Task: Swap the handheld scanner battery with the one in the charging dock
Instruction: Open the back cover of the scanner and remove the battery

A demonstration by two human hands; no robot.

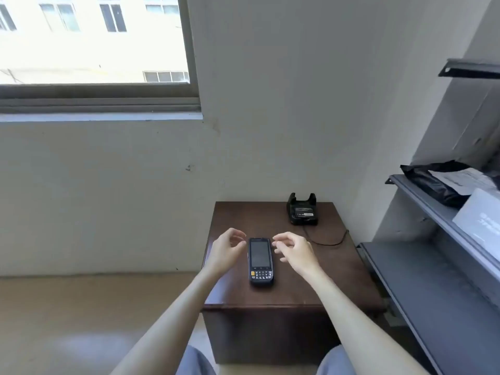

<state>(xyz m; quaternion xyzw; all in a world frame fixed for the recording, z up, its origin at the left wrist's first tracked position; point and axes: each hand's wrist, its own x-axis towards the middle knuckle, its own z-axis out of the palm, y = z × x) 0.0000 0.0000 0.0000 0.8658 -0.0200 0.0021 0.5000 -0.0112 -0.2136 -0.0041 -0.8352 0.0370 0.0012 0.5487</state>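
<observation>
- The left hand [226,250] is open with curled fingers, just beside the left edge of the handheld scanner [260,262]; it holds nothing.
- The right hand [293,251] is open too, near the scanner's right edge, and holds nothing.
- The scanner lies flat, screen up, on the dark wooden table [338,272].
- The charging dock [302,209] stands at the far side of the table, with a labelled battery [304,213] in it and a cable [328,240] running to the right.

Small print and cropped shelving

The charging dock [302,211] label is too small to read; at 3 o'clock, the shelf [443,212] runs off-frame.
</observation>
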